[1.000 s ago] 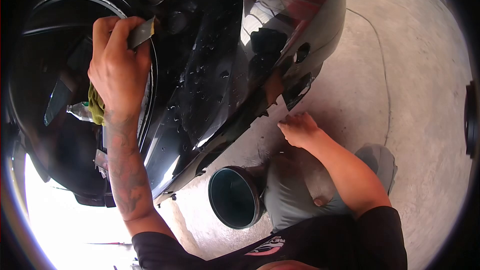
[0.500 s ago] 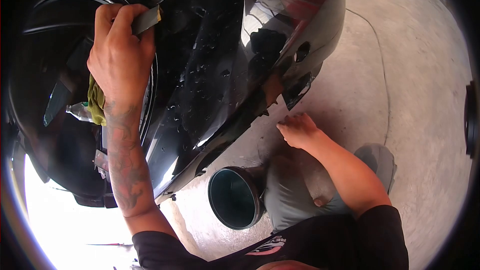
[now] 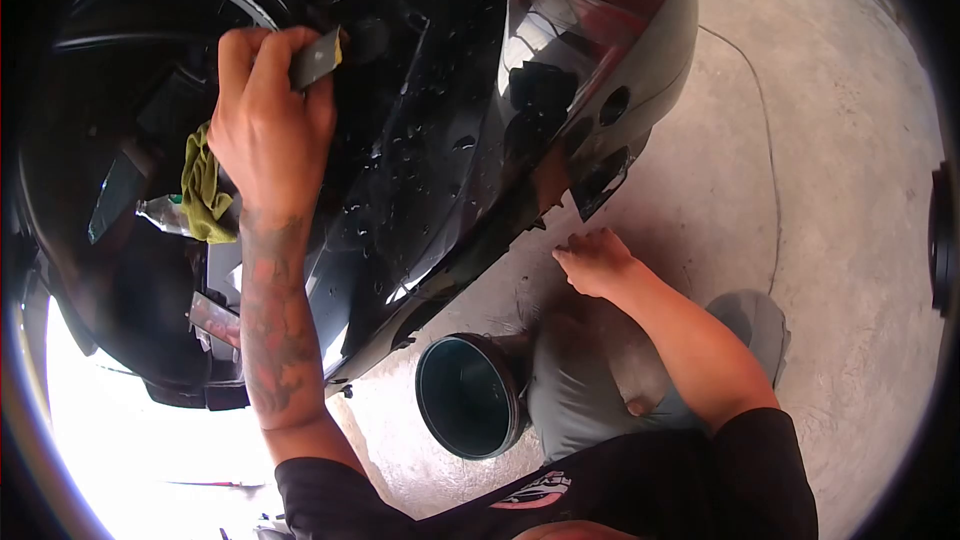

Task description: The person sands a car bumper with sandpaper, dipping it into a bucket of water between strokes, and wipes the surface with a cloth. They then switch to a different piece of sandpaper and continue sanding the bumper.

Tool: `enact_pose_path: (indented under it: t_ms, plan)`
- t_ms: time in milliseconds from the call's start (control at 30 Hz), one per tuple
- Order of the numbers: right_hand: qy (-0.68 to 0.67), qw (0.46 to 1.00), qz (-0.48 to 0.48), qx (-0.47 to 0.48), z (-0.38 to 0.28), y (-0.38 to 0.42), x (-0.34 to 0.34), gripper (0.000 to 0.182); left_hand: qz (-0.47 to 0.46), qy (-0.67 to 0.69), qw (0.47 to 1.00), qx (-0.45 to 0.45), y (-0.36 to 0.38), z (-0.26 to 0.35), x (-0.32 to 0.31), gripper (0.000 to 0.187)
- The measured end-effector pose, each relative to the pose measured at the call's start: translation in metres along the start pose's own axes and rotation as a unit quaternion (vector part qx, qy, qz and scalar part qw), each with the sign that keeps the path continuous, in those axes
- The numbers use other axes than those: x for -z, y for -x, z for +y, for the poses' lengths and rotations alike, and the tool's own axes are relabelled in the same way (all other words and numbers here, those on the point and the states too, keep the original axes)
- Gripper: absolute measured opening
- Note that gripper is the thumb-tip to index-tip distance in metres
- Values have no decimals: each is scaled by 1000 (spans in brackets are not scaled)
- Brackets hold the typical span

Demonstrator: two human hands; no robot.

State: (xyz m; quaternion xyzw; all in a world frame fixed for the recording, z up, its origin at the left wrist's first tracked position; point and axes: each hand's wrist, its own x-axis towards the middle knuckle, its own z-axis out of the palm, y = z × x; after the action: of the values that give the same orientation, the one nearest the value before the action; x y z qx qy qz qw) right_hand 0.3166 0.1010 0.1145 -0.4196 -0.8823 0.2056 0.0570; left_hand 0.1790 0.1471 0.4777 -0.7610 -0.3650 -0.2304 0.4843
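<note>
Grey strip (image 3: pixel 317 60), flat and straight-edged with a yellowish end, sits at upper left, gripped by the left hand's (image 3: pixel 268 135) fingers. Right hand (image 3: pixel 596 262), right of centre, is curled closed. Around the strip spreads a glossy, curved black panel (image 3: pixel 450 70) beaded with droplets; crumpled olive cloth (image 3: pixel 205 190) lies left, round dark bucket (image 3: pixel 428 395) lower centre, on smooth, mottled concrete floor (image 3: pixel 850 190).

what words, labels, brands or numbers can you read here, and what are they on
None can be read with certainty.
Print on the black shirt: lettering too small and blurred to read.
Grey block in the left hand: no text I can make out.
Clear bottle: no readable label.
</note>
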Motion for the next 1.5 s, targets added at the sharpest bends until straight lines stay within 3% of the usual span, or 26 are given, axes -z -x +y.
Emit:
enact_pose_path:
  t_ms: [133, 233, 333, 533, 567, 633, 733, 833, 933, 1033, 1133, 1300, 1433, 1500]
  plan:
    - [-16, 1000, -23, 1, 1, -2, 0, 38, 3, -11, 1000, 2, -9, 3, -1, 19]
    - [-9, 999, 32, -3, 2, 3, -4, 18, -28, 3, 1000, 6, 4, -8, 8, 19]
    - [-2, 1000, -21, -17, 2, 3, 7, 39, -25, 11, 1000, -1, 4, -11, 8, 20]
    - [-15, 999, -35, -9, 0, -4, -2, 40, -1, -13, 1000, -19, -22, 9, -9, 21]
    - [-20, 1000, -16, -6, 3, -3, -5, 32, -3, -16, 1000, -21, -23, 8, -8, 21]
    - [-32, 999, 22, 1, 5, 2, -7, 22, -19, -1, 1000, -1, -12, 0, -1, 23]
    - [-9, 1000, 24, -14, 8, 8, -5, 24, -39, 7, 999, 23, 3, -7, 8, 24]
    - [3, 1000, -10, -4, 9, 4, -7, 26, -21, 24, 999, 13, -12, -12, 9, 21]
    - [-8, 1000, -18, 3, 6, 3, -5, 27, 19, -14, 998, 61, -36, -11, 8, 16]
    - [-4, 998, -66, -16, 4, 1, -3, 49, 16, -3, 999, 30, -21, -13, 5, 17]
    - [-9, 1000, 21, 3, 10, 3, -13, 26, 18, 8, 1000, 17, -18, -16, 4, 18]
    - [-3, 1000, 15, 11, 8, -1, -17, 23, 29, 8, 998, 47, -23, -16, 7, 17]
    - [-15, 999, 29, 15, 9, 0, -18, 24, -56, 26, 997, 50, 8, -9, 16, 21]
    - [-25, 1000, 8, 11, 11, 1, -12, 26, -38, 44, 998, 33, 14, -8, 11, 22]
